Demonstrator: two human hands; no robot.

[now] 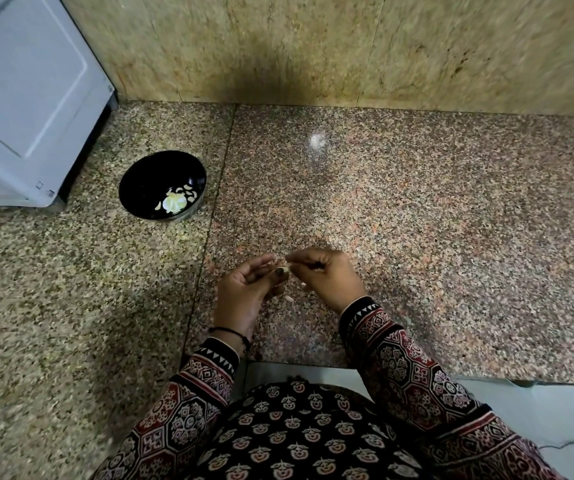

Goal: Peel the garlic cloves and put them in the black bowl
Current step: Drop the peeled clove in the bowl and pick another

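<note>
1. Two patterned sleeves, one left [192, 400] and one right [400, 362], reach in from the bottom edge over the granite counter [434, 220]. One black thread bracelet [230, 330] circles the left wrist.
2. One white appliance [26, 98] stands at far left, against the stone wall [313, 46].
3. One black bowl [155, 168] sits on the counter near the appliance, well apart from the hands. It holds a small heap of pale peeled cloves [174, 202], at least four, overlapping too much for a sure count.
4. One left hand [249, 284], palm up with fingers curled, pinches one garlic clove [282, 264] with its thumb.
5. That clove is held between the two hands, just above the counter and outside the bowl.
6. One right hand [325, 275], knuckles up and fingers curled, pinches the same clove from the right.
7. One pale scrap [289, 298] lies on the counter below the hands. A second pale bit [303, 284] shows under the right hand; whether it is held or lying cannot be told.
</note>
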